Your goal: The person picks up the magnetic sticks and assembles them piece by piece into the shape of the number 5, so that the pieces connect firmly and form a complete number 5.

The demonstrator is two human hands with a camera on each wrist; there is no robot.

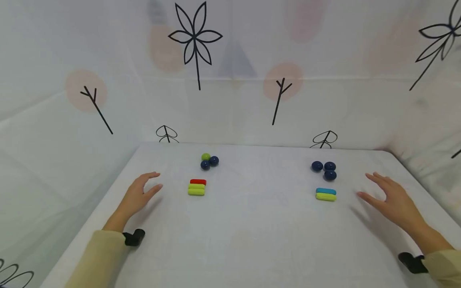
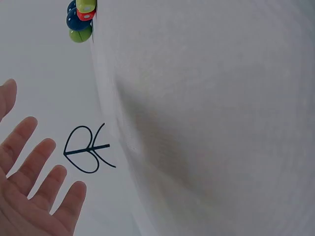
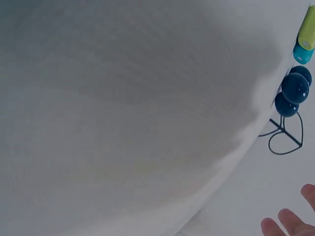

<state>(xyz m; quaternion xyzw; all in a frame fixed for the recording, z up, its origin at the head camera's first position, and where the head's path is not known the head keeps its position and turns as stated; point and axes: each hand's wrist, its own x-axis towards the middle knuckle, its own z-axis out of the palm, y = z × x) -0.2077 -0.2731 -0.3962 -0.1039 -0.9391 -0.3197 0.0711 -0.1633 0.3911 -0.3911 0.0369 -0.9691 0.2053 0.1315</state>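
Note:
My left hand (image 1: 136,197) hovers over the left of the white table with fingers extended and nothing in them. To its right lie a red bar (image 1: 198,182) and two yellow-green bars (image 1: 196,189), short, rounded and side by side. Behind these, a green ball (image 1: 205,157) touches two dark blue balls (image 1: 214,161). Over the table's right side my right hand (image 1: 397,206) is spread, also holding nothing. Left of it are a blue bar (image 1: 325,191) against another yellow-green bar (image 1: 325,197), with three dark blue balls (image 3: 295,88) grouped behind them.
The white table (image 1: 248,240) has its far edge against a pale cloth backdrop (image 1: 230,108) printed with line-drawn plants and faded shapes. Cloth also hangs along both sides. Black wrist devices (image 1: 134,237) sit at the ends of the beige sleeves (image 1: 99,260).

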